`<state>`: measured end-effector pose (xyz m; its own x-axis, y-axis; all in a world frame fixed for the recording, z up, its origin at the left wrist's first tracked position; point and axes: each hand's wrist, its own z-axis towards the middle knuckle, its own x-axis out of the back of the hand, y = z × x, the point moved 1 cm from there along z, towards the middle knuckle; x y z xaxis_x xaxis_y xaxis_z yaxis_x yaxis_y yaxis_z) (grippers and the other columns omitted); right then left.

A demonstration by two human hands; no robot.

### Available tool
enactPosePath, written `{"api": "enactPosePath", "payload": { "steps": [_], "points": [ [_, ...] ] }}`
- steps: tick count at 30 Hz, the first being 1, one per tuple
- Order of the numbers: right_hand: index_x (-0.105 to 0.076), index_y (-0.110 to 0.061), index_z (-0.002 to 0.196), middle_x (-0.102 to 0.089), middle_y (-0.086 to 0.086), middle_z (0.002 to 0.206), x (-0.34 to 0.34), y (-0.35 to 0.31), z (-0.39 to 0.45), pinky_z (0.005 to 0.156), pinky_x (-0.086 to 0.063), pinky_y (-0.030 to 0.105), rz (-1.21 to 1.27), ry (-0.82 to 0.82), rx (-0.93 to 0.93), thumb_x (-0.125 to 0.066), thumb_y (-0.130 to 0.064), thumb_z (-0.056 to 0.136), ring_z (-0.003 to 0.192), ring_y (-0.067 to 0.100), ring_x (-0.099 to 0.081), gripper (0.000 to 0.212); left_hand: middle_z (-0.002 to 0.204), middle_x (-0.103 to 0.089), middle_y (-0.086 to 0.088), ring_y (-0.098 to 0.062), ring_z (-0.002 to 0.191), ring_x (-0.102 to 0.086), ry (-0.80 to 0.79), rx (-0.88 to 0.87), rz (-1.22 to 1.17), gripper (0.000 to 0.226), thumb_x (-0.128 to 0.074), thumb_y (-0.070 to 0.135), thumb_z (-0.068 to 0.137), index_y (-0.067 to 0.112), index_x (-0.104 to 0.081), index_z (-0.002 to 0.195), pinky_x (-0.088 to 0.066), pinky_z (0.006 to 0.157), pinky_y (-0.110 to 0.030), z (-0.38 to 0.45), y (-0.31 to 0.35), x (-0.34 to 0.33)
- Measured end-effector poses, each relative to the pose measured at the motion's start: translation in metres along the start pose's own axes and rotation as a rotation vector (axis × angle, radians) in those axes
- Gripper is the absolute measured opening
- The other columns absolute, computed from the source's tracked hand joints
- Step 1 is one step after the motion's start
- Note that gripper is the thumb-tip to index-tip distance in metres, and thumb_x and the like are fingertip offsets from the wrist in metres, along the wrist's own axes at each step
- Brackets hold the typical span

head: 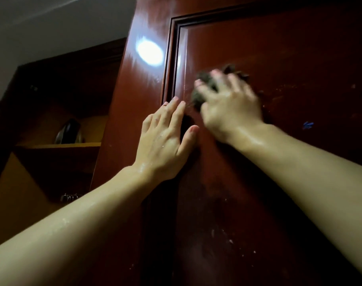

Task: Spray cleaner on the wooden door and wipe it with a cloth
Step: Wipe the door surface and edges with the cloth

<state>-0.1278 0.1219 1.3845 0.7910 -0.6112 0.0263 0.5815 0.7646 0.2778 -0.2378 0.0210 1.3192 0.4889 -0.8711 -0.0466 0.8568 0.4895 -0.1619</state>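
A glossy reddish-brown wooden door (289, 58) fills the right of the view, with a raised moulding framing its inner panel. My right hand (229, 108) is blurred with motion and presses a dark bunched cloth (207, 83) against the panel near the moulding, fingers curled over it. My left hand (165, 139) lies flat on the door's edge strip, fingers straight and together, its skin wet. No spray bottle is in view.
A lamp's bright reflection (149, 50) glares on the door's left strip. Pale specks and a small blue mark (308, 125) dot the panel. Left of the door a dim recess holds a shelf (68, 145) with a dark object on it.
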Motion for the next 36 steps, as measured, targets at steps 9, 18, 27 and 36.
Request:
{"api": "enactPosePath", "payload": {
  "steps": [9,18,27,36],
  "points": [
    [-0.031,-0.032,0.146,-0.021,0.005,0.157,0.001,-0.004,-0.018,0.113,-0.017,0.047,0.021,-0.028,0.13,-0.026,-0.036,0.089,0.14,0.037,-0.02,0.057,0.149,-0.038,0.0,-0.018,0.136,-0.033,0.01,0.039,0.059,0.074,-0.011,0.062,0.086,0.022,-0.043,0.139,-0.017,0.108,-0.039,0.021,0.006,-0.008],
    [-0.026,-0.026,0.146,-0.015,0.015,0.155,0.024,0.084,-0.016,0.112,-0.02,0.054,-0.103,-0.083,-0.383,-0.036,-0.027,0.093,0.137,0.043,-0.018,0.054,0.116,-0.046,-0.005,-0.026,0.11,-0.046,0.045,0.174,0.019,0.073,-0.008,0.066,0.082,0.023,-0.058,0.113,-0.027,0.1,-0.04,0.05,0.038,-0.004],
    [-0.043,-0.025,0.133,-0.035,0.005,0.148,0.015,0.05,-0.013,0.112,-0.022,0.046,0.052,0.043,0.073,-0.035,-0.035,0.097,0.135,0.033,-0.029,0.039,0.119,-0.047,-0.016,-0.038,0.109,-0.044,0.048,0.354,-0.009,0.059,-0.014,0.053,0.095,0.013,-0.052,0.115,-0.034,0.092,-0.045,0.057,0.057,-0.009],
    [-0.034,-0.019,0.14,-0.035,0.008,0.147,0.024,0.081,-0.004,0.109,-0.027,0.043,0.043,0.041,-0.089,-0.04,-0.026,0.091,0.133,0.031,-0.032,0.049,0.122,-0.047,-0.008,-0.033,0.115,-0.042,0.05,0.365,-0.052,0.036,-0.034,0.047,0.098,0.017,-0.052,0.11,-0.036,0.091,-0.043,0.058,0.069,-0.014]
  ]
}}
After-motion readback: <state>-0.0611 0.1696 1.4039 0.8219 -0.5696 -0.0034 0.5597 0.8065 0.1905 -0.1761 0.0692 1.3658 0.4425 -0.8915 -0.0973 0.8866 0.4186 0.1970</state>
